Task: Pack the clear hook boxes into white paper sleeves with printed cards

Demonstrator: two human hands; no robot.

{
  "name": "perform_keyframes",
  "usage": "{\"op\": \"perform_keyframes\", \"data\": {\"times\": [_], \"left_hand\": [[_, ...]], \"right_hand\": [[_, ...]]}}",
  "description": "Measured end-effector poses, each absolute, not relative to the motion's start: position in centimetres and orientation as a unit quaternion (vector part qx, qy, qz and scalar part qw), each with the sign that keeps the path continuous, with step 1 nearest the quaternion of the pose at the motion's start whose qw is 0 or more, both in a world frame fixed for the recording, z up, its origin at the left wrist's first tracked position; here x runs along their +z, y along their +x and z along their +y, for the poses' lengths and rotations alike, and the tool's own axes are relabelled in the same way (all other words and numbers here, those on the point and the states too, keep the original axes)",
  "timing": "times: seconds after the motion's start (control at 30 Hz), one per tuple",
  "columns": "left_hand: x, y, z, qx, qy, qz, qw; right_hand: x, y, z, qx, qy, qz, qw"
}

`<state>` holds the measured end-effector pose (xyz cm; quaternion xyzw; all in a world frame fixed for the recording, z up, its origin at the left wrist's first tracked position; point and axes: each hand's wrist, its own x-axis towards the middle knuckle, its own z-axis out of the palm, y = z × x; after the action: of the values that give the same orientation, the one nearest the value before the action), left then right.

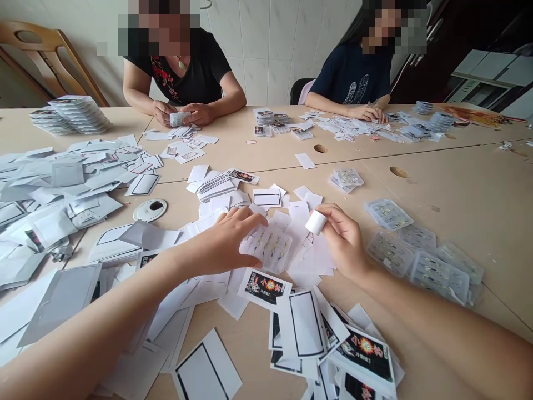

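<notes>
A clear plastic box [272,248] with rows of small metal pieces, seemingly fishing hooks, lies among loose papers in the middle. My left hand [227,239] grips its left side, thumb on the near edge and fingers at the far edge. In my right hand [343,236], just right of the box, a small white paper roll [316,222] is pinched between thumb and fingers. Below the box lies a black printed card [266,288] with a red and orange design. Nearer me is a messy pile of similar printed cards [362,355], some face down.
Several filled clear boxes [437,276] are heaped at right. White paper packets [66,172] spread over the left side. Across the table [458,183], two people handle cards; box stacks [79,114] stand far left. The table has round holes [398,171].
</notes>
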<state>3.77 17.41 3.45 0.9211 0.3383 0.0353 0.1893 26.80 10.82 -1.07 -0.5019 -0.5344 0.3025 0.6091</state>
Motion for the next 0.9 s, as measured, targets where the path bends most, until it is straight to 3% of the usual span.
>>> {"op": "perform_keyframes", "data": {"times": [0.1,0.33,0.6,0.9], "left_hand": [[2.6,4.9,16.7,0.112,0.906,0.365,0.181],[0.5,6.5,14.8,0.166,0.885,0.401,0.167],[0.9,7.2,14.1,0.284,0.872,0.387,0.092],[1.7,7.6,13.9,0.327,0.840,0.401,0.161]], "right_hand": [[-1.0,26.2,10.5,0.358,-0.490,-0.511,0.609],[-1.2,26.1,10.7,0.462,-0.535,-0.484,0.517],[-1.3,25.8,10.3,0.388,-0.550,-0.554,0.490],[-1.5,25.7,10.1,0.361,-0.535,-0.584,0.493]]}}
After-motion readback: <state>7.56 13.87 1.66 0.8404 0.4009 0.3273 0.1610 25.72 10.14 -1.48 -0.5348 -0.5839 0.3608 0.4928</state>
